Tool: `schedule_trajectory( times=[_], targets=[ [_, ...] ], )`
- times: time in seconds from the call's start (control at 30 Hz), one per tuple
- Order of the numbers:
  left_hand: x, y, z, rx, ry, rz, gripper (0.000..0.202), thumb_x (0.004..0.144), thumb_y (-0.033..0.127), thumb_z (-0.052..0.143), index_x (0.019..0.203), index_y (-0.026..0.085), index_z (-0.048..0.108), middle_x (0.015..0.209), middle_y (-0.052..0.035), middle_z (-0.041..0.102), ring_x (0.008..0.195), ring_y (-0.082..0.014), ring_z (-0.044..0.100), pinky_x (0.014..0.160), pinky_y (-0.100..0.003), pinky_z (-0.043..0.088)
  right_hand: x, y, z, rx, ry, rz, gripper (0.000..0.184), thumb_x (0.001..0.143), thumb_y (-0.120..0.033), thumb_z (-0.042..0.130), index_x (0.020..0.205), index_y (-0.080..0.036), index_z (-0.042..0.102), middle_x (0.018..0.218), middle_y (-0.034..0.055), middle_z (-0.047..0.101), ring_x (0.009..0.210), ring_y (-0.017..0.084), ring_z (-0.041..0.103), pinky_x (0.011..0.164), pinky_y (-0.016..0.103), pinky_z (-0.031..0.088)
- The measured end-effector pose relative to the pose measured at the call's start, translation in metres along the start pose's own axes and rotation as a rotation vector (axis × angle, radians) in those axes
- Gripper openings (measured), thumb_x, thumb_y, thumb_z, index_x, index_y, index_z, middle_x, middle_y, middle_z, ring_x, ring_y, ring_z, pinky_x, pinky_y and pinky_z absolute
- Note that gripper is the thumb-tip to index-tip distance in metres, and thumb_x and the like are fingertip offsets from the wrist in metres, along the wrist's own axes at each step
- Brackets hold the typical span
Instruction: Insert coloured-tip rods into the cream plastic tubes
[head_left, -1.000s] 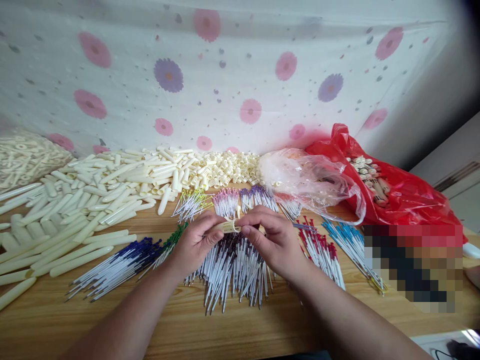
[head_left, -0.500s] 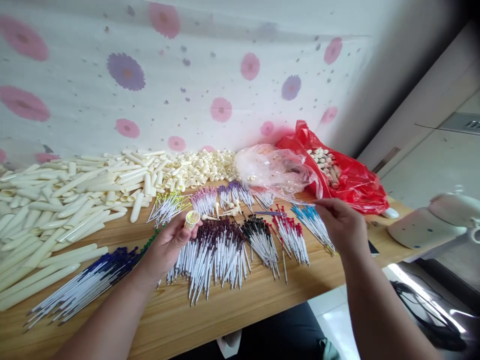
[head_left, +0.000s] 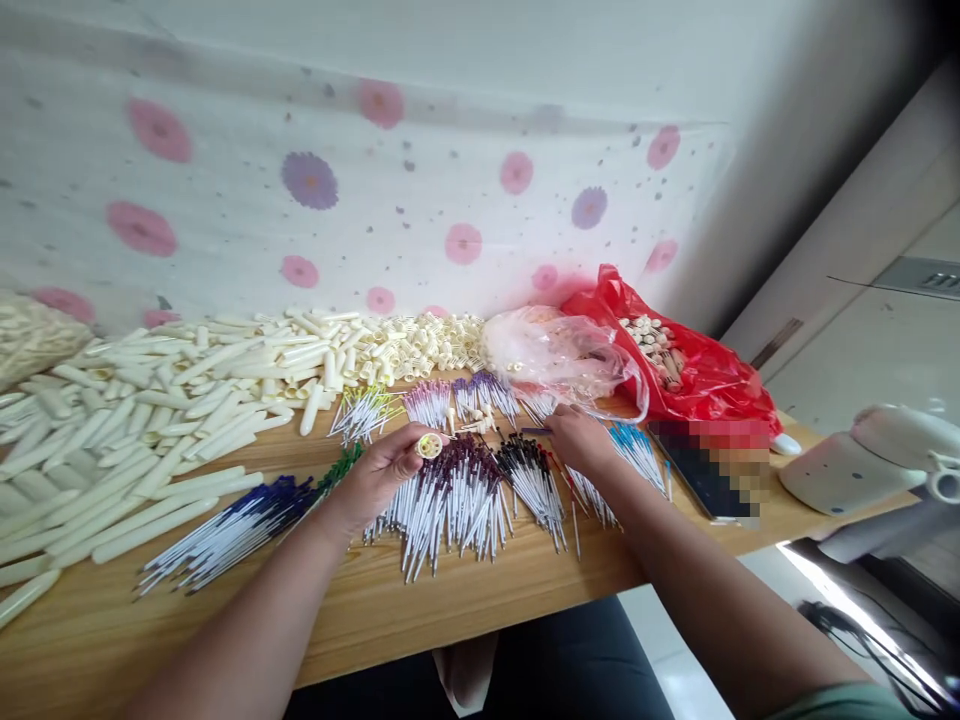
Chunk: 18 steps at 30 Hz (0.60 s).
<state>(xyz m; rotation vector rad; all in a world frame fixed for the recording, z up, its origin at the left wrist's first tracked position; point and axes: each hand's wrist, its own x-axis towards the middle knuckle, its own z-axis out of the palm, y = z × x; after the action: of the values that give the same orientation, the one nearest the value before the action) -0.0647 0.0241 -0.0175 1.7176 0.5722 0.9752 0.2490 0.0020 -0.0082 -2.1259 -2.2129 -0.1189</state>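
My left hand (head_left: 386,475) is closed around a short cream pen barrel (head_left: 429,446), whose round end with small openings and a touch of yellow faces me. It hangs over the dark-maroon-tipped pen refills (head_left: 457,500). My right hand (head_left: 577,437) reaches over the red-tipped refills (head_left: 598,498), its fingers drawn together at the end of a slim dark purplish strip (head_left: 535,431). Its fingertips are partly hidden, so what they grip is unclear. Black-tipped refills (head_left: 536,490) lie between the hands. Small cream cone-shaped tips (head_left: 480,420) lie behind the maroon bunch.
Cream pen tubes (head_left: 172,430) are heaped at the left, with shorter cream parts (head_left: 420,345) behind. Blue-tipped refills (head_left: 217,535) lie front left. A clear plastic bag (head_left: 555,350), a red bag (head_left: 712,385), a phone (head_left: 697,475) and a white lidded container (head_left: 840,470) stand towards the right.
My right hand has moved left, from the light-blue-tipped refills to the slim strip by the red-tipped ones. The view has shifted, and the phone shows more fully. My left hand still holds the barrel.
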Motion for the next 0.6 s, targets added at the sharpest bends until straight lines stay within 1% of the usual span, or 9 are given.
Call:
schedule_trajectory(
  times=[0.07,0.13,0.23,0.33,0.4,0.5,0.57,0.6],
  targets=[
    [-0.001,-0.002,-0.001,-0.077,-0.006,0.0,0.038,0.081,0.052,0.058,0.104,0.023,0.068,0.097,-0.005,0.061,0.091,-0.0193,0.052,0.089,-0.034,0.038,0.003,0.002,-0.001,-0.02,-0.023,0.004,0.022,0.081,-0.012,0.048,0.083,-0.015,0.07,0.095,0.0127,0.065,0.096,0.025,0.058,0.073,0.028,0.043],
    [-0.001,-0.004,-0.001,-0.144,0.006,0.001,0.036,0.08,0.051,0.06,0.103,0.024,0.068,0.099,-0.0051,0.061,0.093,-0.0196,0.051,0.089,-0.035,0.038,0.003,0.006,-0.001,-0.024,-0.048,0.011,0.02,0.081,-0.014,0.05,0.083,-0.017,0.069,0.096,0.0103,0.065,0.092,0.022,0.059,0.07,0.026,0.042],
    [-0.001,-0.005,0.0,-0.217,0.021,0.005,0.034,0.079,0.05,0.063,0.101,0.024,0.068,0.101,-0.0056,0.06,0.094,-0.0199,0.051,0.09,-0.035,0.039,0.003,0.01,0.0,-0.012,-0.08,0.017,0.021,0.078,-0.014,0.053,0.092,-0.02,0.067,0.1,0.0064,0.066,0.09,0.02,0.061,0.07,0.025,0.041],
    [-0.001,-0.005,0.0,-0.264,0.017,-0.014,0.032,0.078,0.048,0.065,0.1,0.024,0.069,0.101,-0.0045,0.061,0.092,-0.0186,0.052,0.09,-0.035,0.039,0.005,0.011,0.006,-0.002,-0.084,0.026,0.027,0.077,-0.012,0.053,0.099,-0.02,0.066,0.101,0.0067,0.065,0.092,0.02,0.061,0.072,0.025,0.04],
    [-0.001,-0.005,0.0,-0.287,0.02,-0.029,0.033,0.077,0.049,0.066,0.1,0.024,0.07,0.1,-0.0043,0.062,0.091,-0.0183,0.053,0.09,-0.035,0.039,0.007,0.009,0.01,0.006,-0.083,0.019,0.024,0.079,-0.014,0.052,0.097,-0.019,0.066,0.099,0.0079,0.065,0.091,0.02,0.061,0.072,0.025,0.04],
    [0.0,-0.005,0.0,-0.323,0.028,-0.032,0.034,0.075,0.049,0.067,0.099,0.025,0.07,0.098,-0.004,0.062,0.09,-0.0184,0.053,0.092,-0.036,0.039,0.009,0.008,0.012,0.03,-0.069,0.001,0.017,0.08,-0.015,0.053,0.087,-0.018,0.068,0.095,0.009,0.064,0.086,0.02,0.061,0.07,0.026,0.041],
    [0.0,-0.005,0.001,-0.348,0.035,-0.031,0.033,0.075,0.049,0.068,0.098,0.025,0.071,0.096,-0.0036,0.062,0.09,-0.0181,0.053,0.092,-0.036,0.038,0.007,0.009,0.007,0.056,-0.029,0.006,0.015,0.08,-0.014,0.053,0.083,-0.017,0.067,0.094,0.0097,0.063,0.088,0.022,0.06,0.07,0.028,0.041],
    [0.001,-0.004,0.001,-0.358,0.041,-0.03,0.033,0.074,0.049,0.069,0.097,0.026,0.071,0.096,-0.0036,0.063,0.09,-0.018,0.053,0.092,-0.036,0.038,0.006,0.01,0.002,0.06,0.0,0.016,0.015,0.081,-0.015,0.052,0.084,-0.016,0.066,0.095,0.0101,0.062,0.089,0.022,0.059,0.071,0.029,0.042]
  ],
)
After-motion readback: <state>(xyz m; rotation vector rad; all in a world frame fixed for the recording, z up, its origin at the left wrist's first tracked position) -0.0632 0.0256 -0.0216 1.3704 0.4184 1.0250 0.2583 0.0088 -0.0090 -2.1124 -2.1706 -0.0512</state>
